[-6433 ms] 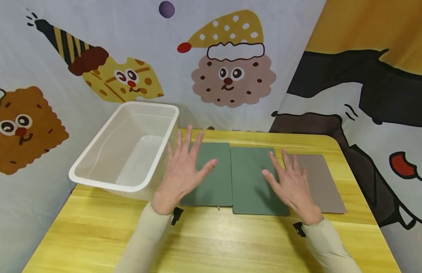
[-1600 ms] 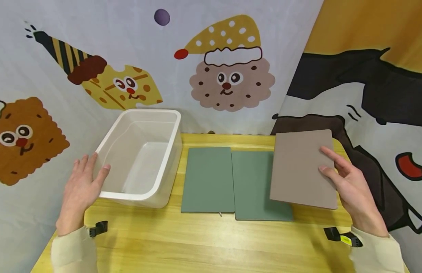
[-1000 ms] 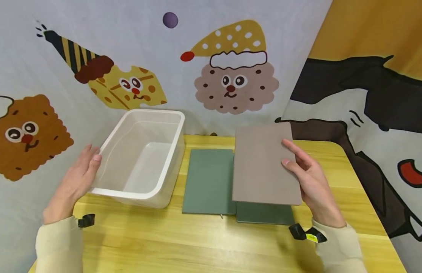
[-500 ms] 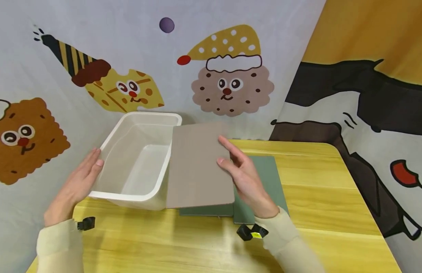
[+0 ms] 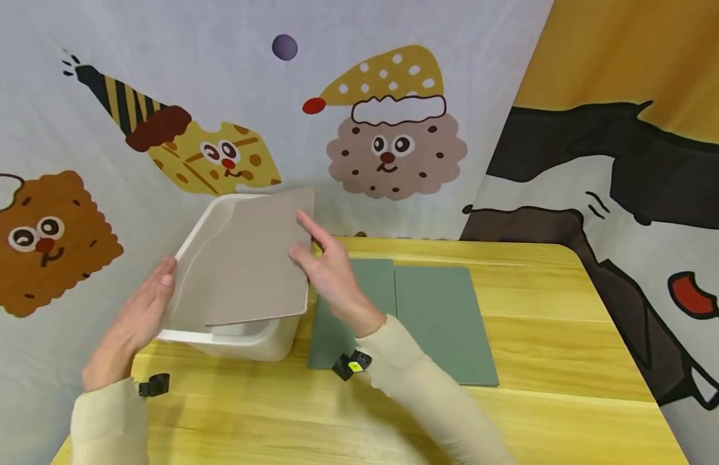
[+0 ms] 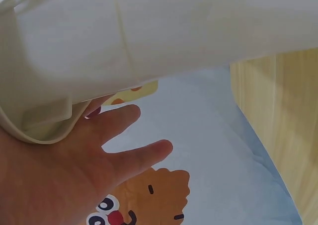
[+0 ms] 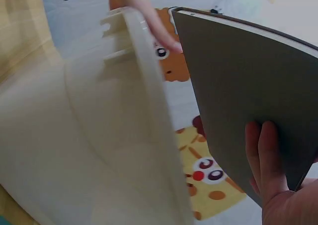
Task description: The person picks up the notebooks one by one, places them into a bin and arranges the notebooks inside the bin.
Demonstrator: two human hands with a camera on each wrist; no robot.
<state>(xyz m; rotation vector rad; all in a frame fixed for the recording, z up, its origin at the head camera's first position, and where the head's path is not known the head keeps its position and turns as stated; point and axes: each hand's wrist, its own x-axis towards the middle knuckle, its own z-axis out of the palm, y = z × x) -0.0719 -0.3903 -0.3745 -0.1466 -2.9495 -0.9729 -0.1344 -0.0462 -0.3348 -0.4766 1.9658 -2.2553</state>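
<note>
Holding taupe notebook (image 5: 251, 258) over white bin (image 5: 196, 336)

The taupe notebook is closed and tilted above the bin's opening; the right wrist view shows a gap between notebook and rim. The grip is on 1 long edge, which appears meant to keep most of the cover clear of the fingers.

Right hand (image 5: 336, 271): narrow pinch. Thumb and forefinger press the upper cover; 2 fingers show beneath.

Left hand (image 5: 129, 323): wide, fingers spread and nearly straight, touching the bin at its left rim. Placement suggests steadying.

The white bin stands on the table (image 5: 545, 310), just left of 2 green notebooks (image 5: 440, 316) lying flat, side by side.
</note>
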